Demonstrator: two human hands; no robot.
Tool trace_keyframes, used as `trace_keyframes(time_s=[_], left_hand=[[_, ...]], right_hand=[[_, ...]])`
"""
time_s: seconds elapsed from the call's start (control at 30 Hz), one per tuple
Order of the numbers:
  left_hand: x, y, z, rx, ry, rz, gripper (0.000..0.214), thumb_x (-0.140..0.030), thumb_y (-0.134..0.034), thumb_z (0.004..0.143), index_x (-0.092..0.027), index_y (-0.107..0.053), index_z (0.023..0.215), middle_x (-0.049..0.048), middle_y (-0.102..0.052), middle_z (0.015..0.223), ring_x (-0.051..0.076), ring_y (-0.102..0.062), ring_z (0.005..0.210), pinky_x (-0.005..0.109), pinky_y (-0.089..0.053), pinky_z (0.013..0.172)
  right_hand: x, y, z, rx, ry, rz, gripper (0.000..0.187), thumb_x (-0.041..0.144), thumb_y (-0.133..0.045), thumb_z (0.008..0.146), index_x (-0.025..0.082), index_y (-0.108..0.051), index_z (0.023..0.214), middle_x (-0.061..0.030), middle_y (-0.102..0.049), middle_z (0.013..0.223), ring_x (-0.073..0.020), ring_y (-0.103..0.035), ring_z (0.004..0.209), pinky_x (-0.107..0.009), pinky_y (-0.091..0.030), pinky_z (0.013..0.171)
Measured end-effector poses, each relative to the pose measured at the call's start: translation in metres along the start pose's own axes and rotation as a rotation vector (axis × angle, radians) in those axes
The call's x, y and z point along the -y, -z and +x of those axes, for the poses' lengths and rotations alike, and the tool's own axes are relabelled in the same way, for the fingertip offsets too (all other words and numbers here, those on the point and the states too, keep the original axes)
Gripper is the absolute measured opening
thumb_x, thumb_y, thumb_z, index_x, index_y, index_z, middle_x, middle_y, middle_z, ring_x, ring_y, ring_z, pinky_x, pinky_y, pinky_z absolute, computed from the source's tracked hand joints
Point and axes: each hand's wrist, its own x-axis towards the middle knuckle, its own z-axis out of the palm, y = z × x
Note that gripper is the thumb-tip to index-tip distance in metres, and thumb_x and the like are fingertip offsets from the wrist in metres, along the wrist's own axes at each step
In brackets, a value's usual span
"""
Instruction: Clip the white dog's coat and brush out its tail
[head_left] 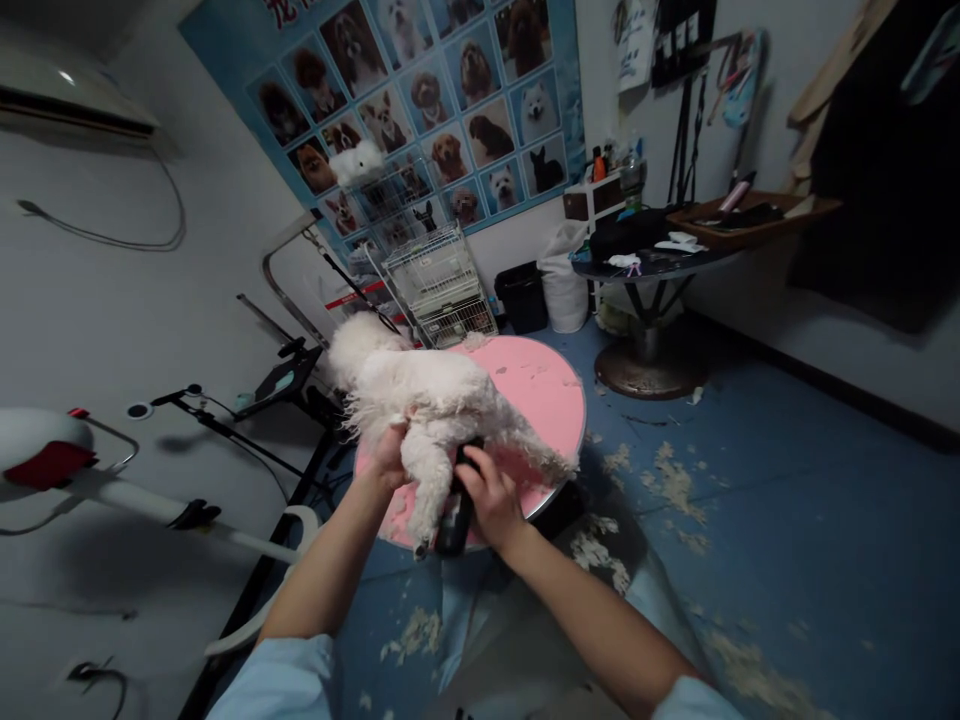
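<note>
A white curly-haired dog [420, 385] stands on a round pink grooming table [551, 385], its head turned away from me. My left hand [390, 455] is closed around the top of the dog's near leg [431, 475], with its fingers partly sunk in the fur. In my right hand [491, 495] I grip black hair clippers [454, 520]. Their upper end meets the fur beside that leg, and the body points down toward the table's near edge. A dark lead [356, 285] runs from a metal grooming arm [281, 265] to the dog's neck.
Cut fur [675, 485] lies scattered over the blue floor. Wire cages [442, 280], a black bin [523, 297] and a white sack [564, 285] stand behind the table. A second round table [652, 265] bears a brown tray [757, 220]. A white stand dryer [112, 490] is at left.
</note>
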Motion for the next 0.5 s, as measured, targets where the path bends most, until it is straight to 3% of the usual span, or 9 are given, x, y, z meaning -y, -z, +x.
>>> trace_keyframes(time_s=[0.07,0.13,0.2,0.3,0.37,0.5], left_hand=[[0.001,-0.001,-0.001,-0.023,-0.038,0.009,0.023,-0.036,-0.055,0.079,-0.015,-0.06,0.085,0.0071,-0.063,0.065,0.026,-0.062,0.073,0.03,-0.048,0.063],[0.002,-0.003,-0.002,-0.054,-0.052,0.021,0.02,-0.033,-0.056,0.078,-0.015,-0.061,0.084,0.0064,-0.062,0.063,0.024,-0.061,0.068,0.029,-0.047,0.061],[0.002,-0.005,-0.003,-0.078,-0.046,0.031,0.019,-0.032,-0.057,0.077,-0.015,-0.061,0.082,0.0066,-0.063,0.063,0.023,-0.06,0.063,0.029,-0.046,0.059],[0.002,-0.01,-0.005,-0.07,-0.018,0.043,0.024,-0.036,-0.055,0.078,-0.014,-0.062,0.083,0.0086,-0.063,0.064,0.024,-0.06,0.064,0.029,-0.046,0.058],[0.001,-0.011,-0.005,-0.055,-0.008,0.039,0.025,-0.038,-0.055,0.077,-0.014,-0.062,0.082,0.009,-0.063,0.062,0.025,-0.061,0.067,0.03,-0.046,0.059],[0.004,-0.003,-0.002,-0.04,-0.045,-0.025,0.014,-0.029,-0.059,0.074,-0.016,-0.061,0.074,0.0046,-0.061,0.059,0.024,-0.063,0.068,0.028,-0.048,0.059]], right_hand=[[-0.002,0.001,0.006,0.123,-0.21,-0.094,0.034,0.011,-0.048,0.08,0.018,-0.054,0.113,-0.017,-0.053,0.122,-0.0239,-0.063,0.092,-0.037,-0.053,0.075],[0.0,0.007,0.004,0.209,-0.283,-0.087,0.037,0.011,-0.051,0.077,0.017,-0.052,0.113,-0.0164,-0.056,0.117,-0.0236,-0.064,0.087,-0.037,-0.054,0.072],[0.005,0.016,-0.002,0.183,-0.166,0.014,0.039,0.015,-0.053,0.076,0.018,-0.051,0.114,-0.0145,-0.056,0.119,-0.0228,-0.063,0.093,-0.034,-0.054,0.076],[0.009,0.027,0.0,0.037,0.046,0.117,0.035,0.02,-0.053,0.079,0.02,-0.051,0.114,-0.0129,-0.053,0.126,-0.022,-0.058,0.108,-0.031,-0.051,0.085],[0.005,0.031,0.007,0.008,0.013,0.085,0.031,0.016,-0.049,0.081,0.02,-0.053,0.112,-0.0131,-0.054,0.126,-0.0224,-0.059,0.107,-0.032,-0.051,0.084],[-0.007,0.044,0.009,0.121,-0.04,0.156,0.035,0.011,-0.051,0.076,0.022,-0.054,0.109,-0.0099,-0.057,0.122,-0.0209,-0.063,0.099,-0.031,-0.053,0.078]])
